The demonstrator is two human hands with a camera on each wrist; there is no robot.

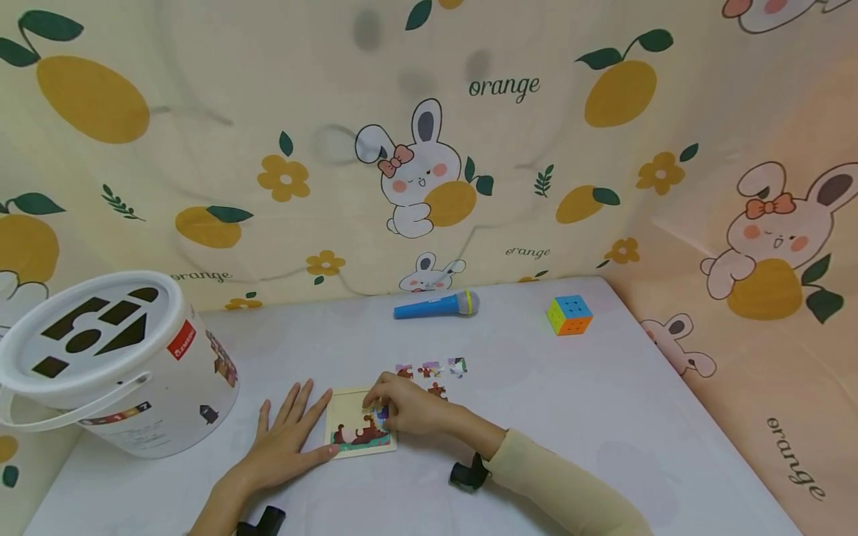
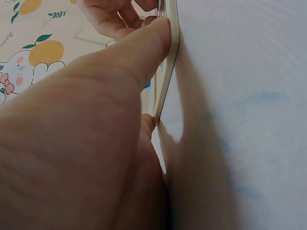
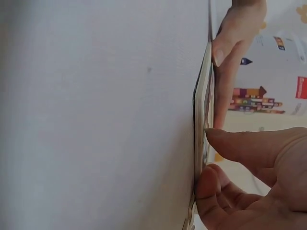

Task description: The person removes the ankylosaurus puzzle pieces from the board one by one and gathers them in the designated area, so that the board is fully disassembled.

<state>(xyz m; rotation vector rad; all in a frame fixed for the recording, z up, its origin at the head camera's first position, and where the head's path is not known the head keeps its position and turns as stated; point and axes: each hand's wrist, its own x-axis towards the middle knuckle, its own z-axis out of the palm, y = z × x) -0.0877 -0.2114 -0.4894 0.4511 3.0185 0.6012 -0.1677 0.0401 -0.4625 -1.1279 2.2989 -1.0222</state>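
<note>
A small wooden jigsaw tray (image 1: 345,399) lies on the table, its lower part filled with brown, pink and green picture pieces. My left hand (image 1: 284,443) rests beside it with fingers spread. Its thumb presses the near left corner and its index finger touches the left edge. Over the right half of the tray, my right hand (image 1: 412,406) has its fingers curled and pinches a bluish puzzle piece (image 1: 381,414), mostly hidden beneath them. In the right wrist view, the thumb (image 3: 230,141) and fingertips (image 3: 207,184) meet the tray's surface and edge.
Loose puzzle pieces (image 1: 458,366) lie beyond my right hand, one piece (image 1: 438,390) close to the wrist. A blue toy microphone (image 1: 432,306) and a colour cube (image 1: 570,316) sit farther back. At left stands a white lidded bucket (image 1: 157,402) with shaped holes.
</note>
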